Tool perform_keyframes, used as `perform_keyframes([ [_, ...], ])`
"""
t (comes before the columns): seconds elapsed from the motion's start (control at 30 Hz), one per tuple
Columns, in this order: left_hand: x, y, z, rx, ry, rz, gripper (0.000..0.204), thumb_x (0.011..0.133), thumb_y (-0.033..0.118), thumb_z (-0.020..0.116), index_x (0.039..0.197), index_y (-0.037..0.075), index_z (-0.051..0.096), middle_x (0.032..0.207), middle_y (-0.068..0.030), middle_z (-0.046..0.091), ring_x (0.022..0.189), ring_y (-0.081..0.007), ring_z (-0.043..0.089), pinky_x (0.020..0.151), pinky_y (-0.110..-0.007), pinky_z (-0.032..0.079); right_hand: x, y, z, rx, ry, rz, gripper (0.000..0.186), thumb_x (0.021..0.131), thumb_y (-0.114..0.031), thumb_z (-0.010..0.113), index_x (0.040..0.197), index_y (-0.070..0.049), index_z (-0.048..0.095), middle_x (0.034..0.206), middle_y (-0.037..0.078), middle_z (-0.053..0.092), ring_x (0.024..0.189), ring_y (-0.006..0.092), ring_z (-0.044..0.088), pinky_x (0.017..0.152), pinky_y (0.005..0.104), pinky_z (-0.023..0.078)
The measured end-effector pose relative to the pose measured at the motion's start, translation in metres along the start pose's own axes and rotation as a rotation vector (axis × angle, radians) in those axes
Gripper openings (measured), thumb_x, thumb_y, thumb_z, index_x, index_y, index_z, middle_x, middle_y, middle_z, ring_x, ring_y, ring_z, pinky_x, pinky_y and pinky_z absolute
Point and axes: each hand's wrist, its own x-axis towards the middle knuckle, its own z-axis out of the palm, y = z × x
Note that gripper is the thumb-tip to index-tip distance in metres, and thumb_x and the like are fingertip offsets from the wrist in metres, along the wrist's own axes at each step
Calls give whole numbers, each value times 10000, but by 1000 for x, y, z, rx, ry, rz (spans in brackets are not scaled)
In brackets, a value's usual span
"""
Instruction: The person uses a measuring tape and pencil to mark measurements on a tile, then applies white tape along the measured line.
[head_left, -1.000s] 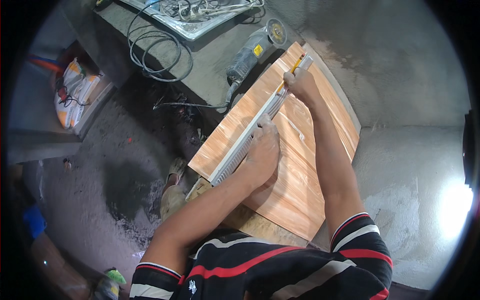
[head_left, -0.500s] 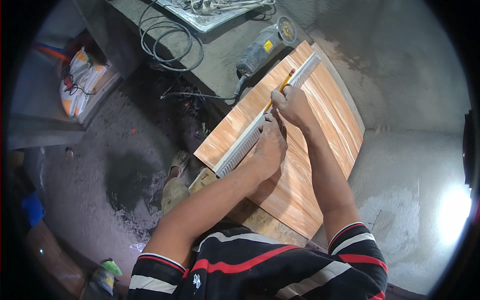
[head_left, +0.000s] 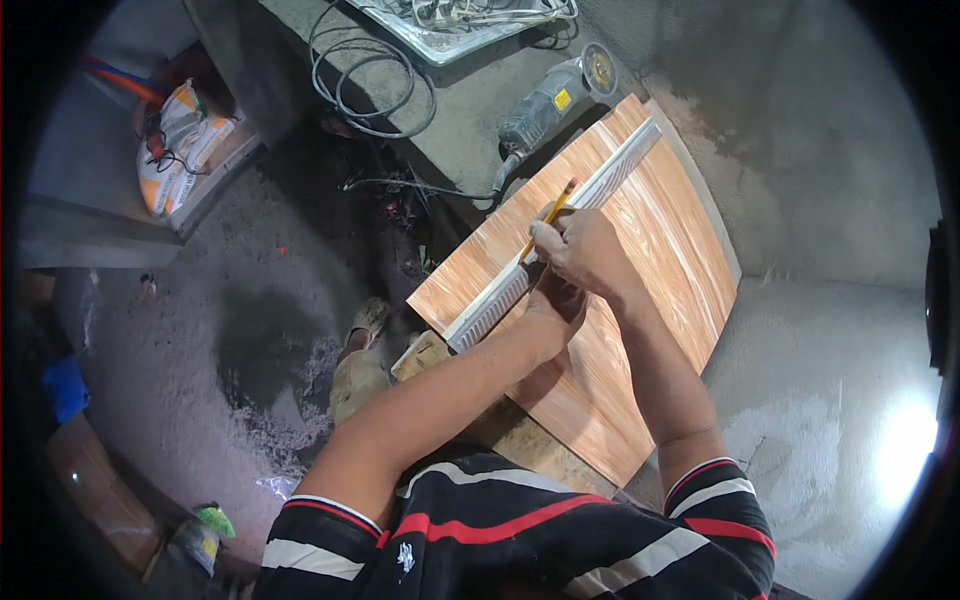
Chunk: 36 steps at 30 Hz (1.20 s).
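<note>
A large wood-grain panel (head_left: 690, 270) lies at a slant in front of me, with a long white ribbed strip (head_left: 628, 160) resting across it. My right hand (head_left: 588, 248) is closed round a yellow pencil (head_left: 562, 200), whose lower end meets the strip's far-left edge. Just nearer to me, my left hand (head_left: 556, 302) bears on the strip, holding it against the panel. Its fingertips are partly hidden behind the right hand.
An angle grinder (head_left: 540, 112) lies on the grey ledge (head_left: 462, 95) beyond the panel. Its cord (head_left: 420, 186) droops off the edge, near a coiled black cable (head_left: 375, 100) and a metal tray (head_left: 440, 58). A rough wall (head_left: 830, 160) stands at right; sacks (head_left: 185, 150) sit far left.
My right hand has slid with the pencil along the strip toward the near left, and now overlaps my left hand's fingers. The whole view has shifted slightly.
</note>
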Motion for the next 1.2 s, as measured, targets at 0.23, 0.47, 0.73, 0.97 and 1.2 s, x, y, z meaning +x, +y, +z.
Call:
perform_keyframes([
  [0.23, 8, -17, 45, -78, 342, -14, 494, 1066, 341, 449, 1489, 98, 529, 1511, -140, 548, 1425, -324, 483, 1207, -471, 333, -6, -16, 13, 54, -55, -136, 459, 929, -366, 546, 786, 34, 721, 768, 283, 676, 728, 470, 664, 743, 514, 540],
  [0.47, 18, -19, 58, -202, 616, -141, 666, 1030, 451, 523, 1522, 5, 469, 1493, -216, 532, 1358, -338, 521, 1096, -478, 436, -20, -44, 20, -76, -142, -159, 428, 921, -408, 573, 812, -44, 768, 816, 228, 728, 767, 435, 702, 792, 518, 533],
  [0.73, 33, -25, 52, -174, 566, -258, 780, 1001, 519, 569, 1526, -42, 443, 1535, -270, 476, 1327, -361, 519, 1006, -504, 486, -37, -73, 30, -308, -180, -146, 359, 931, -472, 633, 946, -157, 802, 901, 134, 780, 889, 385, 716, 1115, 662, 263],
  [0.97, 25, -1, 41, 619, 583, -306, 911, 946, 626, 605, 1536, -46, 433, 1646, -282, 342, 1354, -372, 434, 978, -462, 451, -43, -84, 36, -208, -210, -154, 379, 906, -524, 638, 940, -190, 814, 880, 123, 779, 918, 373, 696, 1159, 617, 201],
  [1.2, 31, 4, 41, 764, 541, -378, 921, 942, 650, 590, 1544, -31, 439, 1659, -270, 335, 1395, -377, 384, 1005, -447, 385, -48, -86, 34, -216, -187, -125, 382, 878, -548, 658, 961, -213, 824, 886, 131, 778, 974, 373, 661, 1170, 634, 154],
])
